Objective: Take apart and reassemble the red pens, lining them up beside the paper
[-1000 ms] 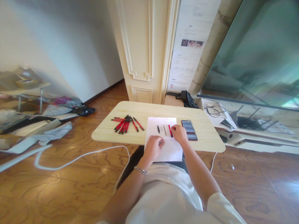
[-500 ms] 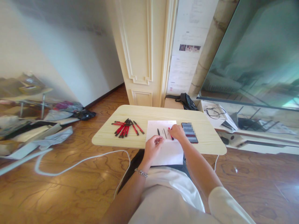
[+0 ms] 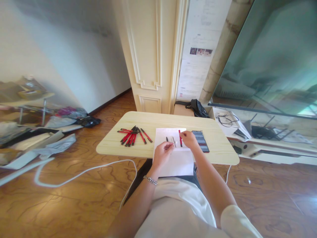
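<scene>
A sheet of white paper [image 3: 177, 165] hangs over the table's near edge, with pen parts laid out on it. My right hand [image 3: 189, 140] has its thumb and fingertips together at the right side of a red pen barrel [image 3: 180, 140]. To the left of that lies a thin dark refill [image 3: 174, 141], and beyond my left hand is a black pen part [image 3: 167, 139]. My left hand [image 3: 162, 153] hovers over the paper's left side, fingers curled and pinched; whatever they hold is too small to make out. Small pale pieces between the parts are blurred.
Several red and black pens [image 3: 133, 136] lie in a pile on the left of the pale wooden table [image 3: 119, 149]. A phone [image 3: 201, 140] rests right of the paper. A white cable [image 3: 99, 166] crosses the floor. Behind the table is a black bag [image 3: 200, 108].
My right hand has shifted slightly and more of the red barrel shows, standing straighter on the paper. My left hand has moved slightly up, its fingers now partly covering the black part.
</scene>
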`<state>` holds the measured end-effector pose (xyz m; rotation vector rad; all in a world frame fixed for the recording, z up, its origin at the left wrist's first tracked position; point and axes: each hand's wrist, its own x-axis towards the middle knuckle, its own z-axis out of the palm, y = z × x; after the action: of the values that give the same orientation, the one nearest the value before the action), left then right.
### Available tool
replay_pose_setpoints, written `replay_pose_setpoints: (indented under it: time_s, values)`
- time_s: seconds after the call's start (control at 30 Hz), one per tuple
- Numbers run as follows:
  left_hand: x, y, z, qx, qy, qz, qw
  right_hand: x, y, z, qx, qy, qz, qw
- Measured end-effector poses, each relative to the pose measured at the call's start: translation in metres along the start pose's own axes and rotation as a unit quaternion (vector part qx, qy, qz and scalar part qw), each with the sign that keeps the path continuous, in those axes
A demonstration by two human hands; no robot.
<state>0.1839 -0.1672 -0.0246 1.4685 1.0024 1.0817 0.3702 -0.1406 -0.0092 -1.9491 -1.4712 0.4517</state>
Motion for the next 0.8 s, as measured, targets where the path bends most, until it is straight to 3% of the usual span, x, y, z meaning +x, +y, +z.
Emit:
replay_pose_setpoints:
  time_s: [0.2,0.43,0.57,0.67,0.8]
  values:
    - [0.008,0.008,0.011,-0.019,0.002,0.058,0.998,-0.024,-0.019,0.01,0.208,0.009,-0.067,0.976]
    - [0.01,-0.002,0.014,-0.049,0.039,0.064,0.996,-0.048,-0.034,0.026,0.27,0.018,-0.102,0.957]
    - [0.013,-0.012,0.007,-0.051,0.047,0.05,0.996,-0.039,-0.027,0.018,0.23,0.012,-0.109,0.967]
    - [0.014,-0.015,0.001,-0.056,0.037,0.046,0.997,-0.025,-0.014,0.007,0.125,0.034,-0.096,0.987]
    - [0.013,-0.014,-0.004,-0.057,0.022,0.052,0.997,-0.012,0.004,0.002,-0.022,-0.028,-0.093,0.995]
